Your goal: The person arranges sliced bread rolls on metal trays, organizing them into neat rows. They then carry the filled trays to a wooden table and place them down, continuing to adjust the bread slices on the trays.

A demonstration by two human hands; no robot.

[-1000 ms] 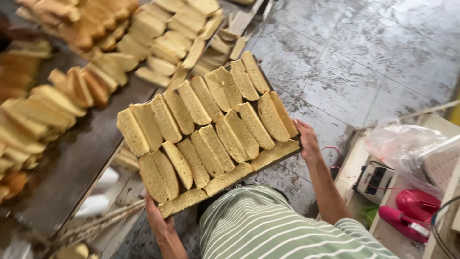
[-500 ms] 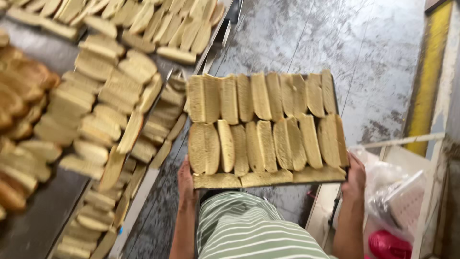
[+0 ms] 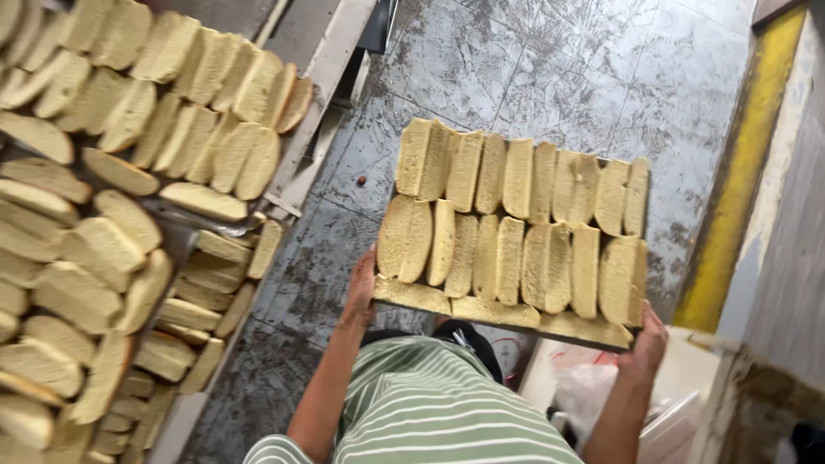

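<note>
Over the wet grey floor (image 3: 550,77), both hands carry a tray (image 3: 516,320) packed with bread slices (image 3: 516,228). Left hand (image 3: 363,285) and right hand (image 3: 650,339) each close around a near corner, fingers probably curled underneath. Racks of bread (image 3: 112,215) stand alongside at left.

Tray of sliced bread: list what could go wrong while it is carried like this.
1. The tray is gripped only at its near corners by the left hand and right hand, so its far end could dip and slices slide off onto the wet-looking floor.
2. The slices stand loosely on edge; a jolt could topple them.
3. The rack of bread is close on the left; the tray might knock it.
</note>
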